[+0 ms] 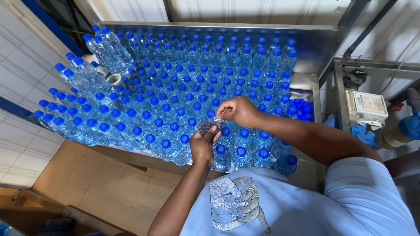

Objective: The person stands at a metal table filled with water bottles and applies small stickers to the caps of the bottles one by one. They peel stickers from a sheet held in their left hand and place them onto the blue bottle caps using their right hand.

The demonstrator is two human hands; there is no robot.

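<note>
Blue-capped clear bottles (175,87) crowd beyond both hands; loose blue caps (301,108) right of them. Left hand (202,146) grips a clear crinkled sleeve stack (206,126) — right hand (237,110) pinches its top.

The small clear thing (209,126) in the two hands is too blurry to tell — fingers (205,136) hide part of it.

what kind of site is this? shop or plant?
Most likely a small water bottling plant. A steel table is packed with clear bottles with blue caps, loose caps are heaped at its right end, and the left hand and right hand work a small clear piece over them.
</note>
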